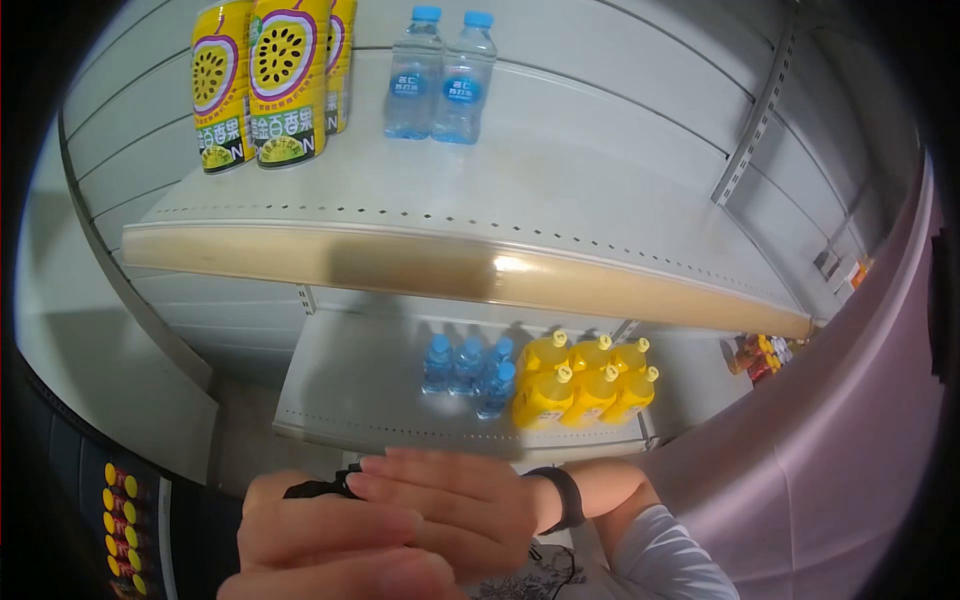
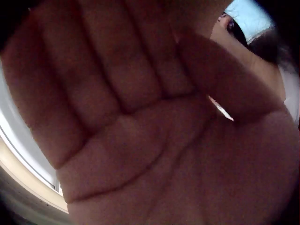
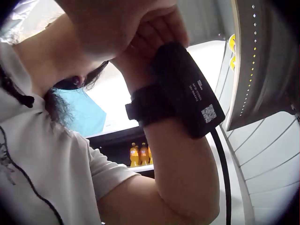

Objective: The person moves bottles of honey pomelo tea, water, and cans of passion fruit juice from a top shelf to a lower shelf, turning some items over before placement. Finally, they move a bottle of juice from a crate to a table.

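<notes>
My right hand, fingers straight and side by side, lies across a black strap by my left hand at the bottom of the head view. The left hand's fingers are relaxed and point right, with nothing in them. A palm, its fingers extended and thumb at the side, fills most of the left wrist view, close to the lens. Strapped to my left wrist is a black camera with a cable. Fingers rest at its upper end in the right wrist view.
An upper shelf bears yellow passion-fruit drink packs and two clear water bottles. Below stand small blue-capped bottles and yellow bottles. A pink curtain hangs right; yellow-capped bottles stand lower left.
</notes>
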The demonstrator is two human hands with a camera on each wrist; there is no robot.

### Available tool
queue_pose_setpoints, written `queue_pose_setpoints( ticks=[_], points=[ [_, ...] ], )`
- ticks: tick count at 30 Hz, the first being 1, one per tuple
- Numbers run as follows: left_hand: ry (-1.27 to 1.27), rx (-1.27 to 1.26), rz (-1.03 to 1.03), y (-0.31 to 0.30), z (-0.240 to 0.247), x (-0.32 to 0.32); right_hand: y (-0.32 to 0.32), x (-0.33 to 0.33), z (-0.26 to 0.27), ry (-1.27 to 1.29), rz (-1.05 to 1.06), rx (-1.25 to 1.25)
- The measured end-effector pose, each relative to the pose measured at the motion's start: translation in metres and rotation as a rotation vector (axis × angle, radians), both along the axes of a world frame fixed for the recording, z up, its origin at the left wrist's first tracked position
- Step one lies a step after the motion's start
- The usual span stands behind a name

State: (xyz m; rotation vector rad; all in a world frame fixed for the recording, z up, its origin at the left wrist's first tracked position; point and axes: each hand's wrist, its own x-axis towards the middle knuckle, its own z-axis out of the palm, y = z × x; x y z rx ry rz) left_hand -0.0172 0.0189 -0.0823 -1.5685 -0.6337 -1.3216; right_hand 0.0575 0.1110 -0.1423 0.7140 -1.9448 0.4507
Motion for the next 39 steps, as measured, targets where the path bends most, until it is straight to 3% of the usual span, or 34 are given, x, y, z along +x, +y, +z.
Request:
queue_pose_setpoints(
  ticks=[2,3,5,6,9,11,12,14,19,22,25,29,35,39],
  points=[
    [-0.224,-0.012,-0.272,0.004,-0.001,0.013,0.000,-0.005,-0.001,0.017,-0.004,-0.023],
    [-0.462,0.007,-0.460,0.012,-0.004,0.041,0.002,-0.008,-0.001,0.030,-0.001,-0.026],
    [-0.814,-0.037,-0.549,0.011,-0.001,0.057,0.002,-0.010,0.002,-0.002,-0.020,-0.029],
    [-0.925,-0.097,-0.446,0.002,0.009,0.059,0.003,-0.012,0.004,-0.015,-0.033,-0.031],
    [-0.846,-0.022,-0.227,0.013,-0.018,0.007,0.018,-0.013,0.012,0.027,-0.003,0.084],
    [-0.615,-0.206,-0.141,0.018,0.002,-0.028,0.033,-0.010,0.030,0.051,-0.061,0.211],
    [-0.633,-0.338,-0.242,0.030,0.022,-0.040,0.042,-0.009,0.040,0.065,-0.086,0.278],
    [-0.698,-0.599,-0.418,0.054,0.061,-0.065,0.058,-0.009,0.055,0.067,-0.259,0.030],
    [-0.738,-0.866,-0.023,0.101,0.136,-0.111,0.076,-0.006,0.143,-0.085,-0.305,-0.327],
    [-0.643,-0.882,0.188,0.138,0.149,-0.131,0.099,-0.022,0.184,-0.162,-0.326,-0.426],
    [-0.645,-1.105,0.361,0.170,0.162,-0.143,0.127,-0.046,0.215,-0.309,-0.488,-0.521],
    [-0.636,-1.104,0.346,0.205,0.151,-0.165,0.178,-0.086,0.224,-0.466,-0.662,-0.627],
    [-0.717,-1.122,0.194,0.210,0.140,-0.175,0.215,-0.122,0.199,-0.664,-0.833,-0.566],
    [-0.735,-1.143,0.193,0.213,0.134,-0.182,0.212,-0.133,0.189,-0.768,-0.773,-0.630]
  ],
)
